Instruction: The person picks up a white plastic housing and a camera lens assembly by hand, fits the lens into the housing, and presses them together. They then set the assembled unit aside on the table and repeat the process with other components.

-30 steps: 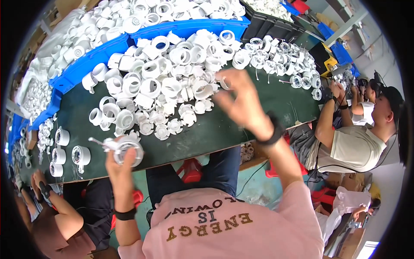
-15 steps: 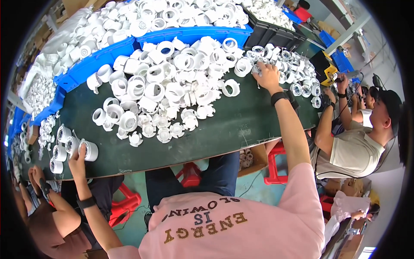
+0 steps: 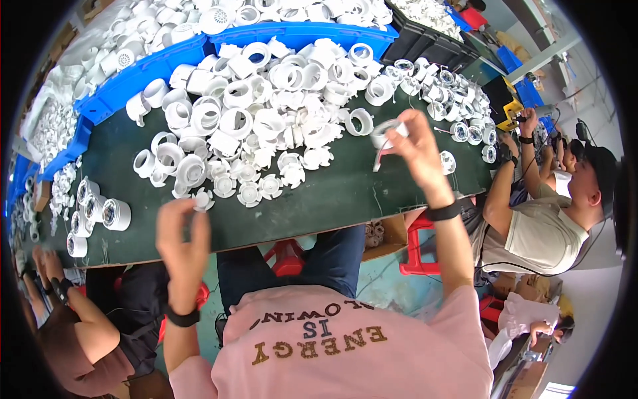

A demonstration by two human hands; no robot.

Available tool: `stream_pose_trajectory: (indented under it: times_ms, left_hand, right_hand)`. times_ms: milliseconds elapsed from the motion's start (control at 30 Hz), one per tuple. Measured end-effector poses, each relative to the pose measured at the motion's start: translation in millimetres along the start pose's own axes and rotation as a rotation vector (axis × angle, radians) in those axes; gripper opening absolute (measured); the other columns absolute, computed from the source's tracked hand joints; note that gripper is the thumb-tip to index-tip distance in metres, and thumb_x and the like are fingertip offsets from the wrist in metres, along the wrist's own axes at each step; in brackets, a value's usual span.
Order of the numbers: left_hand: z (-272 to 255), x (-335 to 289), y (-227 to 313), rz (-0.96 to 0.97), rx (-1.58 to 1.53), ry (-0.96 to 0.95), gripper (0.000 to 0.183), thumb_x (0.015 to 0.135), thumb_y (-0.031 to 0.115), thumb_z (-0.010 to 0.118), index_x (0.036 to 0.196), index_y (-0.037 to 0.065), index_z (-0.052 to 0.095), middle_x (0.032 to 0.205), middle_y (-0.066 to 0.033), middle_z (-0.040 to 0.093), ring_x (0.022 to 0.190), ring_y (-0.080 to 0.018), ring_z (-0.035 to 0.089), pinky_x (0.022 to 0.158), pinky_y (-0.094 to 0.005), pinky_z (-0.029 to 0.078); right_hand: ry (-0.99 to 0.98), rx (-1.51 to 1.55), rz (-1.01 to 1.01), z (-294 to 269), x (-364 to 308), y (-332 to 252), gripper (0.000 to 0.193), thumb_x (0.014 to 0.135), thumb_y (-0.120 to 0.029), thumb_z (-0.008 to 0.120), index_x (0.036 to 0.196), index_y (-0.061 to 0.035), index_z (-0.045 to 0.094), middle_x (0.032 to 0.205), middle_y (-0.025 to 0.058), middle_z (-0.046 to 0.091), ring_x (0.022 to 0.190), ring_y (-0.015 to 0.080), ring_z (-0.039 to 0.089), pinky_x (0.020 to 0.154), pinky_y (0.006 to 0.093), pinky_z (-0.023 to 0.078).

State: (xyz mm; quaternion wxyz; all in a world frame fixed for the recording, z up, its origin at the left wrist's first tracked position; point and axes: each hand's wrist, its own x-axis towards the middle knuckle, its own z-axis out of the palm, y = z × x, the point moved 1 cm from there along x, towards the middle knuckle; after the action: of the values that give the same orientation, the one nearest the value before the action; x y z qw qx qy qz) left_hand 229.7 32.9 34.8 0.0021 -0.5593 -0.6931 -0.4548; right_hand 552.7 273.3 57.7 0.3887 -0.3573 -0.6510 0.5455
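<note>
My right hand (image 3: 423, 156) pinches a round white part with a trailing wire (image 3: 385, 135) between thumb and fingers, above the green table. To its right lies a single white round part with a clear lens face (image 3: 447, 162). Blurred a little by motion, my left hand (image 3: 181, 243) is raised at the table's near edge with its fingers apart and nothing visible in it. Just beyond its fingertips lies a small white piece with tabs (image 3: 203, 199). Several assembled white cylinders (image 3: 116, 214) stand together on the left of the table.
A heap of white rings and sleeves (image 3: 237, 123) covers the middle of the green table (image 3: 299, 211). Behind it stand blue bins (image 3: 299, 38) full of white parts and a black crate (image 3: 425, 46). Lens-faced parts (image 3: 458, 100) crowd the right side. Co-workers (image 3: 545, 219) sit on both sides.
My left hand has let go of a white cylinder on the left and moved right. My right hand has come back from the lens-faced parts with a wired round part in it.
</note>
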Motion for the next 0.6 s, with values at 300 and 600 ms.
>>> stream_pose_trajectory:
  times_ms: [300,600]
  left_hand:
    - [129.5,34.3,59.1,0.33,-0.08,-0.207,0.042,0.072,0.008,0.068,0.112,0.0,0.056,0.107,-0.0141,0.059,0.1,-0.0319,0.053,0.084,-0.0423,0.041]
    - [175.8,48.4,62.4,0.468,0.141,-0.259,0.046,0.074,0.03,0.072,0.11,0.004,0.06,0.09,-0.0079,0.052,0.089,-0.0246,0.05,0.076,-0.0368,0.036]
  right_hand:
    - [-0.089,-0.525,-0.31,69.6,-13.9,45.5,0.031,0.08,-0.011,0.073,0.093,-0.0037,0.046,0.095,0.0098,0.054,0.087,0.0189,0.052,0.08,0.0299,0.044]
    - [0.08,-0.008,-0.089,-8.6,-40.8,54.1,0.043,0.101,-0.034,0.039,0.125,0.0015,0.044,0.108,0.0095,0.058,0.096,0.0194,0.06,0.088,0.0316,0.046]
